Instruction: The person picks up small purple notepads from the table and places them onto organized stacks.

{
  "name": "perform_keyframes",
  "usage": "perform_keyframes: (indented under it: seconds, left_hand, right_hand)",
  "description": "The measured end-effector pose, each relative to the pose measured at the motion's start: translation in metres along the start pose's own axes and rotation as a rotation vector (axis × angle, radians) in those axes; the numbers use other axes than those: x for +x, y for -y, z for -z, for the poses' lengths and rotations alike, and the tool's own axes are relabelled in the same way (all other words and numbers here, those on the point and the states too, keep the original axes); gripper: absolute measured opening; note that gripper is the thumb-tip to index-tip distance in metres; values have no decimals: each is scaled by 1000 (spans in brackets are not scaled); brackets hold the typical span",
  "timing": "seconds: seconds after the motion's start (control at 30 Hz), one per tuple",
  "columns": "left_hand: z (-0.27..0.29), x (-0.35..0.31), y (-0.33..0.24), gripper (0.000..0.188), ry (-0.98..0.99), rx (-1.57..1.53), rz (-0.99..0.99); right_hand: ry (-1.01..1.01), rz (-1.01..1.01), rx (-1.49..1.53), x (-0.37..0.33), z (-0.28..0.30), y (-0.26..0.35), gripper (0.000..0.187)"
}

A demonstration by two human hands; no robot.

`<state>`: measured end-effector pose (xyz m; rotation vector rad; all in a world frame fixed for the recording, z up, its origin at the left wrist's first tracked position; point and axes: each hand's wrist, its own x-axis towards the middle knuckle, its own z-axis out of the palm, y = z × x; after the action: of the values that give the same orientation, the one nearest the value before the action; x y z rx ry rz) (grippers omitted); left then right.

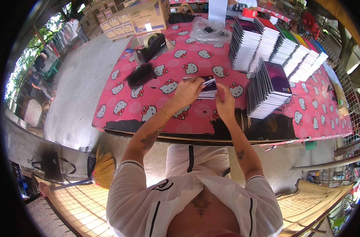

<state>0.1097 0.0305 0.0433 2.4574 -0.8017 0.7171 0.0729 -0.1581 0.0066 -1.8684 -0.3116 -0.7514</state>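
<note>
Pinching a dark booklet (209, 85) with the left hand (192, 87), right hand (225, 102) curled at its edge, grip unclear.

Got one left hand (192, 87), one right hand (226, 103), papers (207, 94) overlapping too much to count, and I make it seven notebook stacks (270, 89). Also one tape dispenser (153, 49), one plastic bag (211, 31), one broom (104, 169). Boxes (122, 27)? Way too many to count, lol.

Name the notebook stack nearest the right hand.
The front stack, purple-topped: it stands closer to the right hand than the other stacks, which line up behind it.
</note>
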Motion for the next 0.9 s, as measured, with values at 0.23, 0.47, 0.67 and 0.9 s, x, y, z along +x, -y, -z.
perform_keyframes:
  seconds: [0.23, 0.47, 0.67, 0.9]
  left_hand:
    - [2, -2, -8, 26, -54, -47, -87]
    - [33, 7, 8, 31, -126, -97, -101]
    - [87, -30, -48, 36, 42, -79, -61]
    - [34, -97, -78, 45, -170, 91, 119]
  right_hand:
    - [213, 333, -395, 5, -3, 6, 41]
    - [388, 152, -198, 13, 5, -7, 47]
    - [262, 77, 229, -5, 39, 24, 87]
    - [372, -369, 612, -66, 9, 11, 65]
